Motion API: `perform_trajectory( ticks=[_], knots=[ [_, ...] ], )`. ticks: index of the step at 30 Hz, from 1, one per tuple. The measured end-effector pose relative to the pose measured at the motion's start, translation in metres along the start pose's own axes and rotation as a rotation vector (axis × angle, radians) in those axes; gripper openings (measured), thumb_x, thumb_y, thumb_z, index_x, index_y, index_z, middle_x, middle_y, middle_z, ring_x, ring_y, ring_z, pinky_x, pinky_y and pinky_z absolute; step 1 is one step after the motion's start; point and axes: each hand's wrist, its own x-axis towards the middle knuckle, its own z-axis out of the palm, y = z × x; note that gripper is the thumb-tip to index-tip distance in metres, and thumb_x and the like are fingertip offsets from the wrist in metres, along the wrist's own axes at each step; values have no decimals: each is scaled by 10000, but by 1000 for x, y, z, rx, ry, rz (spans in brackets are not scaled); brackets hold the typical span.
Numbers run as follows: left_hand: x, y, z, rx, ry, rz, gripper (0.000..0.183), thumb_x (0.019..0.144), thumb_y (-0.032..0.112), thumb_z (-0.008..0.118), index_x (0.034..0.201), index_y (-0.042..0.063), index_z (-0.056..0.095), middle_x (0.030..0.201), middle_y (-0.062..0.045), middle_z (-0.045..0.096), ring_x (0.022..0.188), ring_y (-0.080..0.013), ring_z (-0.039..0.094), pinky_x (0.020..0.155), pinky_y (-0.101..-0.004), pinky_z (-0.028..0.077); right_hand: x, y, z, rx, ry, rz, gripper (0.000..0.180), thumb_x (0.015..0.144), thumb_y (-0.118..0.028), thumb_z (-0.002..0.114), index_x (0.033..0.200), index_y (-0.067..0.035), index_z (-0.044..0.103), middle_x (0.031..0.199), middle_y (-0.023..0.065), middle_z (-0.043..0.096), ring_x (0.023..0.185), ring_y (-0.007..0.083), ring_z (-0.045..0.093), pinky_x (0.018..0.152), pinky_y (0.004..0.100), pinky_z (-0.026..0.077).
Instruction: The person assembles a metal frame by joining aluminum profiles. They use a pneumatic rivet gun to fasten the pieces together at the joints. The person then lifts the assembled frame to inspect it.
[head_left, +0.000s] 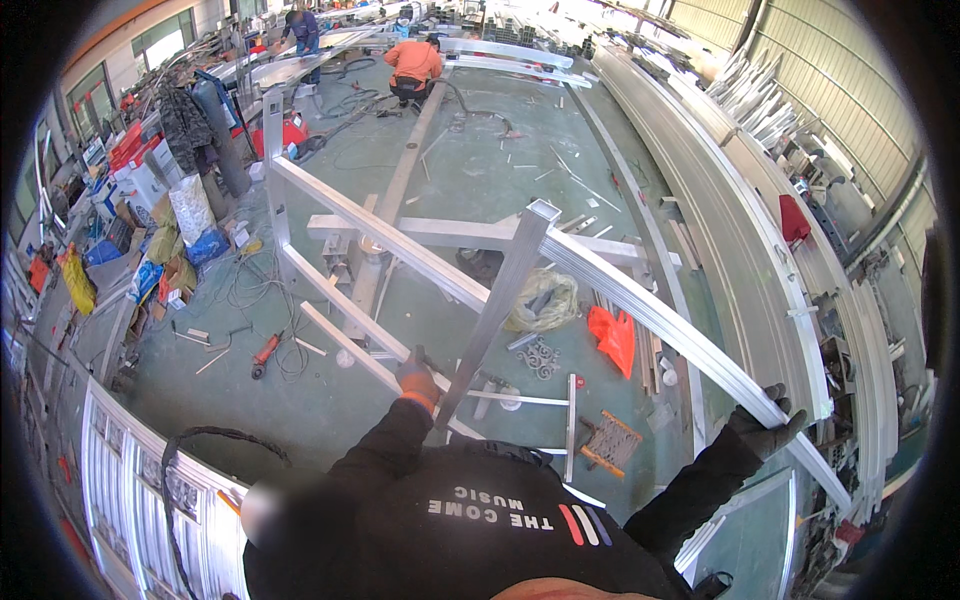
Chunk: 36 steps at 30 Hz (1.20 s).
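Note:
My left hand (418, 380), in a grey and orange work glove, grips a lower metal rail (341, 300) of a welded frame near the frame's upright post (495, 315). My right hand (769, 424), in a dark glove, is closed around a long ribbed aluminium profile (660, 315). The profile's far end meets the top of the square-tube post. A second upright post (274, 180) stands at the frame's far left end, joined by parallel rails. Beneath the frame lies a flat metal beam (450, 231) across the floor.
An angle grinder (266, 356) with loose cable lies on the floor at left. Orange plastic (613, 337), a clear plastic bag (544, 300) and a scrollwork piece (538, 358) lie beyond the post. Long profiles (720, 225) are stacked at right. Two other people are farther back.

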Motion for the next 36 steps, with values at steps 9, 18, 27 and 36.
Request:
perform_trajectory(
  ticks=[9, 18, 27, 36],
  knots=[
    [-18, -10, 13, 72, -58, 90, 236, 869, 210, 692, 741, 82, 540, 590, -72, 497, 465, -246, 517, 456, -433, 458, 4, -14, -7, 91, -313, -79, 550, 945, -510, 665, 1015, 36, 657, 921, 163, 681, 860, 265, 682, 777, 407, 613],
    [-3, -24, 1, 321, -146, 255, 277, 869, 244, 695, 704, 80, 545, 582, -77, 503, 463, -245, 517, 466, -426, 460, -11, 32, -7, 69, -503, 146, 635, 932, -644, 590, 1015, -36, 752, 1038, 180, 723, 960, 319, 688, 889, 503, 568],
    [-41, -13, 31, -22, -141, 153, 214, 852, 189, 702, 834, 59, 533, 625, -78, 518, 470, -242, 540, 457, -412, 482, -51, 100, 42, -13, -589, 194, 781, 928, -673, 566, 1289, 15, 644, 1235, 230, 676, 1169, 358, 650, 1021, 544, 522],
    [-53, -8, 51, 23, -161, 69, 283, 840, 254, 707, 739, 43, 547, 613, -103, 557, 499, -269, 587, 489, -422, 495, -43, 111, 110, -113, -577, 142, 715, 967, -629, 532, 1334, -22, 624, 1312, 225, 639, 1190, 359, 623, 1039, 511, 488]
  ],
)
